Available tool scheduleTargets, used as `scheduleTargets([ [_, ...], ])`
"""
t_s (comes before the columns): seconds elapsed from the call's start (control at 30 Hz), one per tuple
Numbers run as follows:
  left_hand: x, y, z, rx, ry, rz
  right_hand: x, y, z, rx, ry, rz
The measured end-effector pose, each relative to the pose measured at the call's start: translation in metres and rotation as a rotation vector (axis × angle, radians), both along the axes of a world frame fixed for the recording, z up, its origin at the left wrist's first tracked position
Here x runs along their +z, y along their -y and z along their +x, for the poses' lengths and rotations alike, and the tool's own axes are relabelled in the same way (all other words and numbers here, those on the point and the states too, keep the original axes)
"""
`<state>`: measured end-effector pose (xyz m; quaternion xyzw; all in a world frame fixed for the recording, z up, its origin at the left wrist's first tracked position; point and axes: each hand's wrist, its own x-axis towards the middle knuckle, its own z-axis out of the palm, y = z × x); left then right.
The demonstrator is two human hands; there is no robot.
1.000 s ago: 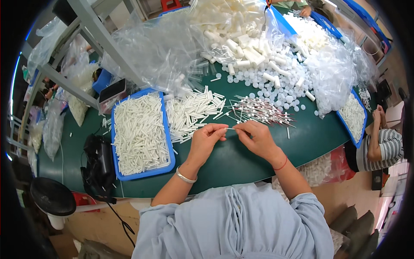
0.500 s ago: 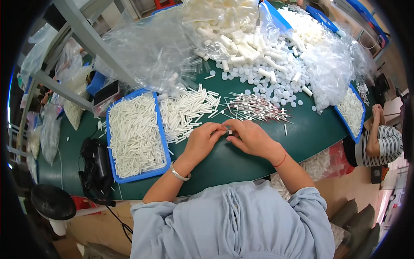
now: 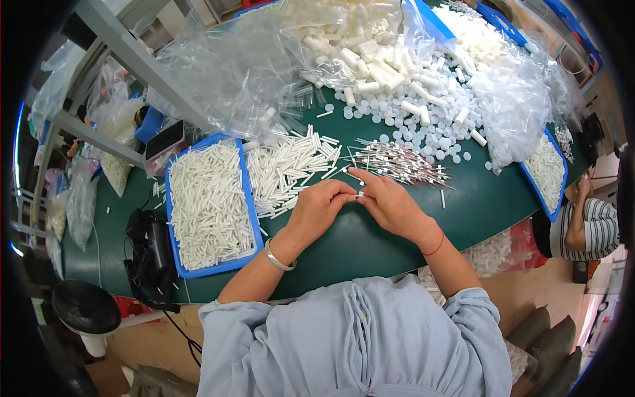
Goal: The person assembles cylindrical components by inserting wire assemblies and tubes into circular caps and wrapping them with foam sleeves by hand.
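Over the green table my left hand [image 3: 320, 210] and my right hand [image 3: 394, 206] meet, fingertips almost touching. Pinched between them is a small white piece [image 3: 359, 195]; its exact kind is too small to make out. The right index finger stretches forward, while thumb and fingers of both hands close on the piece. Just beyond the right hand lies a heap of thin rods with white blocks and reddish parts [image 3: 403, 163]. Short white tubes [image 3: 291, 173] are spread loose beyond the left hand. A blue tray [image 3: 256, 228] full of such tubes stands to the left.
Milky round caps [image 3: 430, 135] and thick white cylinders [image 3: 380, 74] are heaped at the back beside clear plastic bags [image 3: 218, 73]. Another blue tray [image 3: 553, 210] stands far right, near a person in a striped top [image 3: 585, 228]. A black fan [image 3: 84, 308] sits lower left.
The right index finger has stretched out forward, and the held piece now shows between the fingertips. The whole view has shifted slightly; the heaps and trays look the same.
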<state>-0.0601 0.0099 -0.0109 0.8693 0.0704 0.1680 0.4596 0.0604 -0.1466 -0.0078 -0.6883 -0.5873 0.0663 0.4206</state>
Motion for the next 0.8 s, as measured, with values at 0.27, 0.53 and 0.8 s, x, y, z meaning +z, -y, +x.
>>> scheduleTargets([
  [0.27, 0.006, -0.002, 0.006, -0.029, 0.005, -0.057, 0.001, 0.001, 0.003, -0.009, -0.275, -0.07],
  [0.53, 0.008, -0.004, 0.014, -0.064, -0.101, -0.138, -0.008, 0.001, 0.005, -0.044, -0.347, -0.056],
  [0.8, 0.01, -0.028, 0.063, -0.095, -0.119, 0.059, -0.021, -0.004, 0.033, -0.147, 0.07, 0.004],
])
